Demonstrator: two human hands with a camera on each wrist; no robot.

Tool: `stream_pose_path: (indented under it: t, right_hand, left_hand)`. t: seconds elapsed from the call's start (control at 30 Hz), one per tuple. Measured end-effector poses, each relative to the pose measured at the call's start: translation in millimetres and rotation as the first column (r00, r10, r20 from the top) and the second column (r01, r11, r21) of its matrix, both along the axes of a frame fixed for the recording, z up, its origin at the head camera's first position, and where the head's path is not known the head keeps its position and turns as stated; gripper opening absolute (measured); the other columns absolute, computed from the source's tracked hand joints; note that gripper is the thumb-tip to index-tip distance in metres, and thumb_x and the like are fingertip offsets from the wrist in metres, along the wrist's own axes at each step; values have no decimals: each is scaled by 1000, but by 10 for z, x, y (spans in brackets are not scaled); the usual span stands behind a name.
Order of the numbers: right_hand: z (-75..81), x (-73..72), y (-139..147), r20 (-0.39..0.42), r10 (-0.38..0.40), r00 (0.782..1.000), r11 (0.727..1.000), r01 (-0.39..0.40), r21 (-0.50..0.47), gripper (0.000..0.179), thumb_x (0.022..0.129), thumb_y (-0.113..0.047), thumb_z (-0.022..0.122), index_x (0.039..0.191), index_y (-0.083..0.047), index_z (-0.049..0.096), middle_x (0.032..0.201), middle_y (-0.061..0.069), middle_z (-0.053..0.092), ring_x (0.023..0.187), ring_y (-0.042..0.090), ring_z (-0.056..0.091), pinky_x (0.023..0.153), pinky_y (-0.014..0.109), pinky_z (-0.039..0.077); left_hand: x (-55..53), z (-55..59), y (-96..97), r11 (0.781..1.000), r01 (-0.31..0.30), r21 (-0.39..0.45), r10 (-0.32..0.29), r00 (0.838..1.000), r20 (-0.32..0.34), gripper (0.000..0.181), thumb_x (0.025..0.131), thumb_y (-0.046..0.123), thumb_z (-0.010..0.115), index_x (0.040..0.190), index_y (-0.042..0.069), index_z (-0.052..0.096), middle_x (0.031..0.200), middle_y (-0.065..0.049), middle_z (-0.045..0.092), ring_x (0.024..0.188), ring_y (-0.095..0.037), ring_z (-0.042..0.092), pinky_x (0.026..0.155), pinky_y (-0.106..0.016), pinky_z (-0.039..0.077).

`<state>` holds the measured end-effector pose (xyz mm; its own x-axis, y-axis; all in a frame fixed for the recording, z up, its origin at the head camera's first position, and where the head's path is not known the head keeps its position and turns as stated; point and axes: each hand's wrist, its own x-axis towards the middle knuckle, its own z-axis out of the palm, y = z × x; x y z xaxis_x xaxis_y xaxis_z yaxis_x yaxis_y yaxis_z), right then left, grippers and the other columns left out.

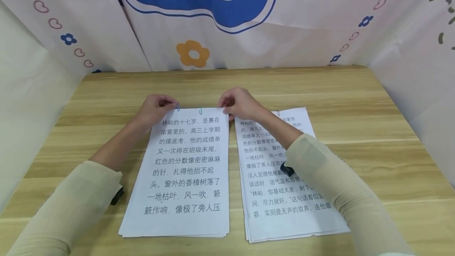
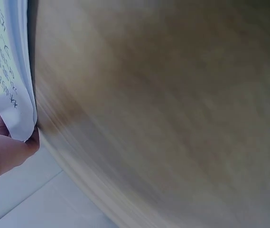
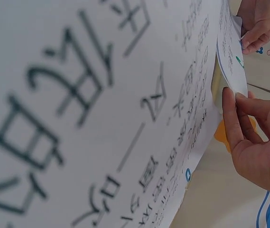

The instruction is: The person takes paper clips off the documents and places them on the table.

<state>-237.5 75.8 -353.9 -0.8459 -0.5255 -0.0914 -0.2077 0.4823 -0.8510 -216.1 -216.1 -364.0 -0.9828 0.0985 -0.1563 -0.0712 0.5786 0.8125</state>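
A stack of printed sheets [image 1: 188,224] lies on the table with its top edge between both hands. At the upper left corner, the left hand [image 1: 156,110] pinches the stack right beside a blue paper clip [image 1: 178,107]. The left wrist view shows this hand [image 2: 6,149] at the paper's corner [image 2: 23,121]. The right hand [image 1: 241,104] pinches the upper right corner between thumb and fingers, which the right wrist view shows closely [image 3: 260,133]. A green paper clip [image 1: 200,111] sits on the top edge between the hands.
Right of it lies a second stack of printed sheets [image 1: 284,224], partly covered by the right forearm, with a paper clip [image 1: 279,113] at its top. The wooden table [image 1: 320,86] meets a white decorated backdrop [image 1: 284,46] behind and white sheeting at both sides.
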Motion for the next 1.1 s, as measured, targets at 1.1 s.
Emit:
stream_pose_path:
  t: [1.1]
  right_hand:
    - [38, 12, -19, -8, 2, 1000, 1000, -2, 10, 17, 93, 12, 66, 105, 3, 74, 97, 15, 70, 82, 24, 67, 70, 36, 62]
  left_hand:
    - [34, -2, -42, 999, -38, 37, 39, 999, -27, 23, 106, 9, 58, 121, -6, 65, 111, -17, 68, 85, -14, 63, 73, -18, 52]
